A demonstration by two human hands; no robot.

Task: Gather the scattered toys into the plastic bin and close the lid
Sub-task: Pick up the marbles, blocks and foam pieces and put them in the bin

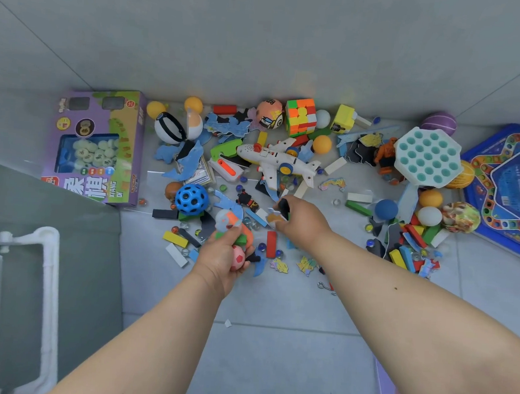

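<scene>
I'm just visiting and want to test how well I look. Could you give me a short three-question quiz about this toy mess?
1. True or false: both hands already hold toys.
2. Which toy lies just beyond the right hand? A) plane B) teddy bear C) drum
3. Fill in: the blue holed ball lies beside the purple ____.

Key:
1. True: the left hand grips a pink ball and other pieces; the right pinches small pieces.
2. A, the plane.
3. box.
</scene>
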